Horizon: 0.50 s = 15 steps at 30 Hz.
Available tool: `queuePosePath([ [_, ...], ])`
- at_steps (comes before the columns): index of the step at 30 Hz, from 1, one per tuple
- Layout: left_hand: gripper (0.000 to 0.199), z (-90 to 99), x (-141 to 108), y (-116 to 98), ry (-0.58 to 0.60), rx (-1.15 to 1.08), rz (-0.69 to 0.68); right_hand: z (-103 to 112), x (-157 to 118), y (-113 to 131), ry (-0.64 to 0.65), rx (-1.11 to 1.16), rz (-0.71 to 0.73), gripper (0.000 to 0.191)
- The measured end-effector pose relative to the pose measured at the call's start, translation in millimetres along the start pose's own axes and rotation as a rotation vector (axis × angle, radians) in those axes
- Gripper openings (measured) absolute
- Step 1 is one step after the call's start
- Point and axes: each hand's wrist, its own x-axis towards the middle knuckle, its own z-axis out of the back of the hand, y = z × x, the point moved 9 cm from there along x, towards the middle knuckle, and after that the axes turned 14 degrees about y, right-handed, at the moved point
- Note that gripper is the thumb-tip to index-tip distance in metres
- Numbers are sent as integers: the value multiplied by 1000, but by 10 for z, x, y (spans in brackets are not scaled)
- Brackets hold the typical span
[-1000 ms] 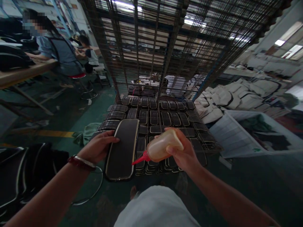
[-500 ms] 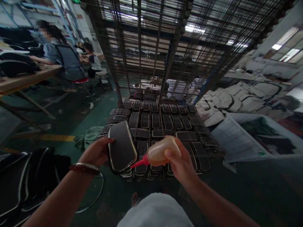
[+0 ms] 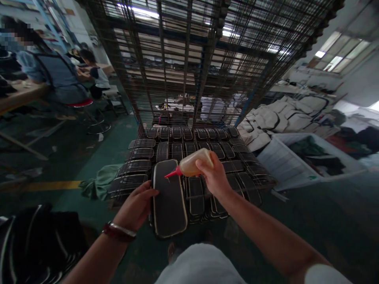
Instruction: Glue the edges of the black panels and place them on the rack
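Observation:
My left hand (image 3: 139, 205) grips the left edge of a dark rounded panel (image 3: 170, 205), its thumb lying over the face. A pale line runs around the panel's border. In my right hand (image 3: 211, 171) is a squeeze bottle (image 3: 194, 161) with amber liquid inside. The bottle is tilted, and its red nozzle (image 3: 173, 172) points down left over the upper part of the panel face. Whether the tip touches the surface I cannot tell. Behind and below, many similar dark panels (image 3: 195, 195) lie in rows on a low wire rack.
A tall wire rack (image 3: 189, 71) rises in front of me. White bin (image 3: 278, 169) and pale stacked pieces (image 3: 284, 116) stand right. Dark piped pieces (image 3: 38, 244) are heaped at lower left. Green cloth (image 3: 99, 181) lies on the floor. Two people sit at tables on the left.
The panel has turned more upright and shifted right and down. The bottle's nozzle has gone from the panel's lower right edge to over its upper face. My view has swung slightly right.

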Motion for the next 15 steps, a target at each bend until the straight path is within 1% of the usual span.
queuePosePath([
  [3, 33, 44, 54, -48, 25, 10, 17, -32, -133, -80, 47, -29, -20, 50],
  [5, 33, 102, 88, -78, 40, 21, 29, -75, -198, -115, 129, -26, -84, 47],
  [7, 32, 161, 110, -101, 52, 33, 40, -99, -210, -86, 201, -30, -136, 47],
  [9, 32, 205, 115, -114, 64, 38, 53, -49, -154, 28, 191, -53, -120, 48],
  [12, 33, 225, 107, -120, 101, 24, 80, 75, -49, 261, 88, -138, 13, 53],
  [13, 33, 227, 107, -125, 115, 19, 87, 87, -38, 301, 71, -162, 46, 56],
  [15, 34, 252, 124, -142, 127, 12, 93, 32, -54, 251, 111, -169, 28, 61],
])
